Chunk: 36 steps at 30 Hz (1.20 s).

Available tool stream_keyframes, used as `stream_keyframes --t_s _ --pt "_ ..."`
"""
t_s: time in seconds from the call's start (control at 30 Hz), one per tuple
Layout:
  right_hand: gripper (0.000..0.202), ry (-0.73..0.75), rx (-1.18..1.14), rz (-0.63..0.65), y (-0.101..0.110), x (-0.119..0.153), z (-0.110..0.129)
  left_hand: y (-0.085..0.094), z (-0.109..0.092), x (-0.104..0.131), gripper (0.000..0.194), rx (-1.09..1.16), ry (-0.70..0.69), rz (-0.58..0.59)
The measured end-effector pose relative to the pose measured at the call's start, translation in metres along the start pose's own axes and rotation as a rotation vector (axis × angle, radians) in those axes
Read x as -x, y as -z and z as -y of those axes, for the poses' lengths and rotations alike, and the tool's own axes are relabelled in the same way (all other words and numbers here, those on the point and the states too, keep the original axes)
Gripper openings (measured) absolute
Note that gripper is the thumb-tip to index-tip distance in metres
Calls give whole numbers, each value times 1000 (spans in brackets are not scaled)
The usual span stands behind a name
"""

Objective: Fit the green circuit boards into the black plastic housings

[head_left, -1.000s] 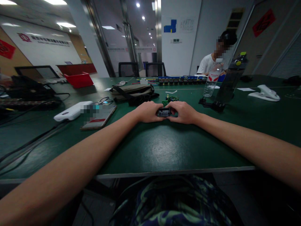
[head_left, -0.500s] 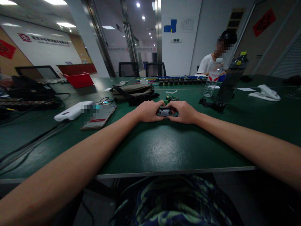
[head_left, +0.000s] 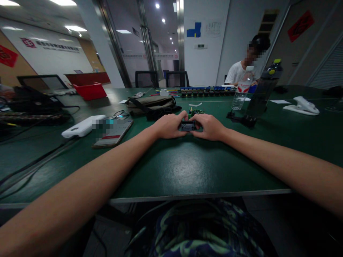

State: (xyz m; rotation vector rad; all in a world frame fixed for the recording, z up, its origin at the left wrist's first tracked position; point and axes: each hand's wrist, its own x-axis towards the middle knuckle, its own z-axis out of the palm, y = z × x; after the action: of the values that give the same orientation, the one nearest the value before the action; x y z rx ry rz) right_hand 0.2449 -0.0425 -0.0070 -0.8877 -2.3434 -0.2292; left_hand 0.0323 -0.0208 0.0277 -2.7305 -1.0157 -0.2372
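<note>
Between my two hands is a small dark rectangular electronic module (head_left: 188,126), its flat face turned toward me. My left hand (head_left: 170,125) grips its left end, thumb below and index finger above. On the other end, my right hand (head_left: 210,126) is closed in much the same pinch. Just behind the module a green circuit board (head_left: 196,112) shows above my fingers; whether it is joined to the module I cannot tell. My other fingertips are hidden behind the module.
A phone (head_left: 114,134) and white power bank (head_left: 84,126) with cables lie left. A pouch (head_left: 151,105) sits beyond my left hand. A water bottle (head_left: 242,89) and dark tumbler (head_left: 264,92) stand right, near a white clamp-shaped object (head_left: 302,106). A person (head_left: 238,73) sits across.
The module has tilted slightly between my hands, and its face now looks darker. Both hands keep their hold in nearly the same place.
</note>
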Motion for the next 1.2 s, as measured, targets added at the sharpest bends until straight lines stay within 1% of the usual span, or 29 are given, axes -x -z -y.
stream_keyframes --t_s 1.2 --pt "23 2 2 20 0 1 -1 -2 1 -1 47 2 -32 -13"
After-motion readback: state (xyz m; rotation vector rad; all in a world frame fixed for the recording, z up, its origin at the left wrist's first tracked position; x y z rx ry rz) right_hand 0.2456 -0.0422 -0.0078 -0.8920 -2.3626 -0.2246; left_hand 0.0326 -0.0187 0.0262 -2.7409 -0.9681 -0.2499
